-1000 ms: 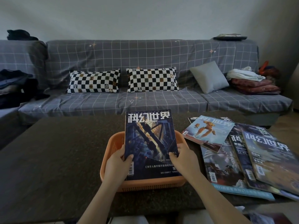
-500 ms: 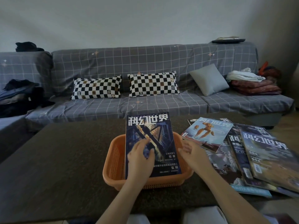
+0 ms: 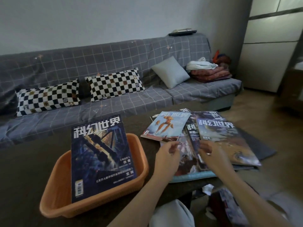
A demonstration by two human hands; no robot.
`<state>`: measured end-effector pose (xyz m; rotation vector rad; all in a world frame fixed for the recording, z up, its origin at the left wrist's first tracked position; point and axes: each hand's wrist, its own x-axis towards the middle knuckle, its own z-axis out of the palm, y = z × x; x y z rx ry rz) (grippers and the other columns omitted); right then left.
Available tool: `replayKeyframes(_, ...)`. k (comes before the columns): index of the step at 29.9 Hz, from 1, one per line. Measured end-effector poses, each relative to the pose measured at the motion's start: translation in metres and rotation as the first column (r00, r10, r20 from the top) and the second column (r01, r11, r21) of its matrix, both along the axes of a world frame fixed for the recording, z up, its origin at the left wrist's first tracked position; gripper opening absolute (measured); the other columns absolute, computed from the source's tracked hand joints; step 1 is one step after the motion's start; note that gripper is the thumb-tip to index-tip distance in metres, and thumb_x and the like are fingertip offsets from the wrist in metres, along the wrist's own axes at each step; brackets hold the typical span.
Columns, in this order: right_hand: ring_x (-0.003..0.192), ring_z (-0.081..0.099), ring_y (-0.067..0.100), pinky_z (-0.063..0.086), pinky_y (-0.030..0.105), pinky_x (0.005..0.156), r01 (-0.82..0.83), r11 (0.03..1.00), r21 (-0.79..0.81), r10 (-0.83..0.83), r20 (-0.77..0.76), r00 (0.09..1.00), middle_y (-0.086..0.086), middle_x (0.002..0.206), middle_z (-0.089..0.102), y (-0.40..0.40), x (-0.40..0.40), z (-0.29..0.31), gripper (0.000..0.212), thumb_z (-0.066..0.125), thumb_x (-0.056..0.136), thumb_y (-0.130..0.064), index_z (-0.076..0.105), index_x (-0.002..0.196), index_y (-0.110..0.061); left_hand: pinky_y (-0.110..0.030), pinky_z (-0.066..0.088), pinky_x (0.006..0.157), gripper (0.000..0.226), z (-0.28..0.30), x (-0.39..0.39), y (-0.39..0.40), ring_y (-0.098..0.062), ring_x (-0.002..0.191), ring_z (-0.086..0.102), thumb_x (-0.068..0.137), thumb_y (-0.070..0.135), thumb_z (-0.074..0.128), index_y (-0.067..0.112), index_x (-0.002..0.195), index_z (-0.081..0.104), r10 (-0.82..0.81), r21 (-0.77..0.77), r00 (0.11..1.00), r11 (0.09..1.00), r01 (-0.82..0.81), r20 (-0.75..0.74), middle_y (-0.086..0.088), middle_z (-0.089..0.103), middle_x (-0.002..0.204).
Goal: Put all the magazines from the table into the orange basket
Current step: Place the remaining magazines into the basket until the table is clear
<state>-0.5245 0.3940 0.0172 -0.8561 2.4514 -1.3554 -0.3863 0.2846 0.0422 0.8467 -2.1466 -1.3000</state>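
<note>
I'm reaching both hands over the pile (image 3: 193, 154) at the table's right edge; left hand (image 3: 167, 155) is pinching the robot magazine's (image 3: 165, 126) near edge, right hand (image 3: 211, 154) curling loosely, basket (image 3: 55, 185) lying left.

left hand (image 3: 167, 155): off dark magazine (image 3: 100, 154) | both hands now at pile (image 3: 213, 138)

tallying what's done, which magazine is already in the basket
The dark blue magazine, alone, propped in the orange basket; the others lie fanned on the table.
</note>
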Motion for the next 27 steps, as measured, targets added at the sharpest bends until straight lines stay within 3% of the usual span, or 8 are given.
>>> replayKeyframes(5, 0.108, 0.060, 0.020, 0.045, 0.026, 0.080, 0.122, 0.990, 0.078, -0.117, -0.060, 0.991, 0.005, 0.121, 0.063, 0.033, -0.042, -0.029, 0.041, 0.059, 0.089, -0.022, 0.052, 0.129, -0.016, 0.001, 0.040, 0.055, 0.025, -0.021, -0.048, 0.022, 0.009, 0.071, 0.054, 0.096, 0.018, 0.053, 0.016, 0.120, 0.062, -0.058, 0.077, 0.998, 0.996, 0.056, 0.032, 0.009, 0.062, 0.097)
replayKeyframes(10, 0.106, 0.059, 0.023, 0.047, 0.032, 0.085, 0.246, 0.946, 0.213, -0.202, -0.205, 0.958, 0.005, 0.118, 0.065, 0.057, -0.080, -0.052, 0.045, 0.063, 0.085, -0.033, 0.057, 0.126, -0.015, -0.001, 0.038, 0.063, 0.035, -0.040, -0.087, 0.036, -0.005, 0.095, 0.055, 0.097, 0.018, 0.052, 0.010, 0.131, 0.055, -0.107, 0.153, 0.989, 0.984, 0.091, 0.100, -0.002, 0.061, 0.124)
replayKeyframes(13, 0.124, 0.042, 0.027, 0.036, 0.041, 0.101, 0.337, 0.858, 0.388, -0.240, -0.278, 0.930, 0.006, 0.131, 0.053, 0.063, -0.097, -0.062, 0.056, 0.057, 0.083, -0.053, 0.053, 0.127, -0.020, -0.007, 0.044, 0.063, 0.027, -0.044, -0.104, 0.043, 0.000, 0.082, 0.057, 0.095, 0.013, 0.051, 0.015, 0.120, 0.061, -0.144, 0.180, 0.986, 0.976, 0.126, 0.088, 0.018, 0.060, 0.096)
replayKeyframes(16, 0.136, 0.024, 0.036, 0.024, 0.046, 0.106, 0.314, 0.788, 0.530, -0.257, -0.181, 0.949, 0.012, 0.151, 0.026, 0.067, -0.107, -0.065, 0.069, 0.048, 0.077, -0.071, 0.040, 0.134, -0.032, -0.028, 0.046, 0.069, 0.012, -0.044, -0.121, 0.042, -0.011, 0.072, 0.055, 0.094, 0.017, 0.053, 0.027, 0.087, 0.054, -0.106, 0.219, 0.984, 0.973, 0.073, 0.142, 0.020, 0.049, 0.075)
replayKeyframes(18, 0.134, 0.026, 0.038, 0.025, 0.046, 0.105, 0.314, 0.795, 0.519, -0.272, -0.158, 0.949, 0.013, 0.151, 0.026, 0.068, -0.107, -0.065, 0.071, 0.049, 0.073, -0.075, 0.041, 0.132, -0.036, -0.028, 0.045, 0.069, 0.004, -0.040, -0.129, 0.040, -0.014, 0.074, 0.056, 0.092, 0.024, 0.058, 0.021, 0.089, 0.058, -0.080, 0.267, 0.983, 0.963, 0.034, 0.166, 0.009, 0.057, 0.078)
replayKeyframes(21, 0.128, 0.031, 0.036, 0.027, 0.044, 0.102, 0.360, 0.821, 0.443, -0.306, -0.189, 0.933, 0.012, 0.144, 0.037, 0.072, -0.101, -0.062, 0.075, 0.053, 0.067, -0.078, 0.047, 0.129, -0.037, -0.030, 0.050, 0.065, 0.025, -0.037, -0.136, 0.040, -0.018, 0.070, 0.059, 0.092, 0.030, 0.061, 0.006, 0.098, 0.064, -0.131, 0.315, 0.972, 0.947, 0.064, 0.196, -0.006, 0.064, 0.089)
replayKeyframes(24, 0.126, 0.032, 0.033, 0.027, 0.042, 0.101, 0.396, 0.822, 0.410, -0.340, -0.205, 0.918, 0.010, 0.141, 0.041, 0.077, -0.091, -0.061, 0.074, 0.057, 0.066, -0.076, 0.051, 0.127, -0.034, -0.028, 0.059, 0.056, 0.014, -0.036, -0.136, 0.047, -0.021, 0.077, 0.064, 0.096, 0.017, 0.055, 0.009, 0.105, 0.049, -0.156, 0.493, 0.981, 0.866, 0.080, 0.115, -0.004, 0.052, 0.098)
replayKeyframes(27, 0.124, 0.035, 0.032, 0.028, 0.042, 0.099, 0.420, 0.835, 0.355, -0.372, -0.196, 0.907, 0.010, 0.136, 0.046, 0.083, -0.078, -0.059, 0.071, 0.059, 0.069, -0.071, 0.053, 0.127, -0.032, -0.033, 0.061, 0.057, 0.010, -0.038, -0.126, 0.050, -0.030, 0.087, 0.065, 0.098, 0.008, 0.048, 0.015, 0.092, 0.044, -0.111, 0.521, 0.993, 0.851, 0.072, 0.045, -0.009, 0.048, 0.103)
